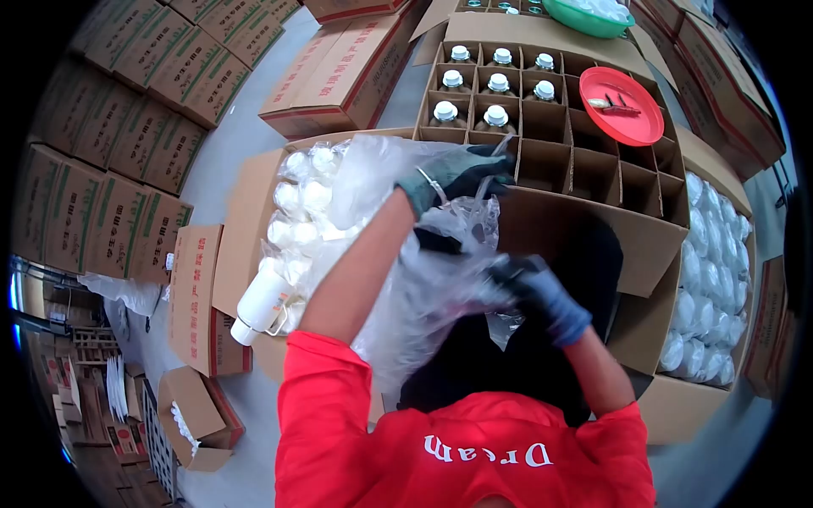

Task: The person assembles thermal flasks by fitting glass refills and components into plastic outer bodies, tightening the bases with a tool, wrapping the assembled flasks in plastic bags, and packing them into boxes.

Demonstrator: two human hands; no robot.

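Both hands wear dark-palmed gloves and have hold of a clear plastic bag [398, 296], crumpled and hanging between them over my lap. My left hand [461, 176] is closed on its upper part, at the near edge of a divided carton [584, 199]. Lower and to the right, my right hand [538, 292] grips the bag's other side; motion smears its fingers. White-capped bottles [498, 83] stand upright in several of the carton's left cells. A red plate [622, 106] holding small tools rests on its dividers at the right.
Left of the bag, an open box holds wrapped white items [292, 199], with a white handled bottle [261, 300] on its near side. Another box of wrapped items [707, 279] stands at the right. A green basin [589, 19] sits at the back. Stacked cartons [110, 140] line the left.
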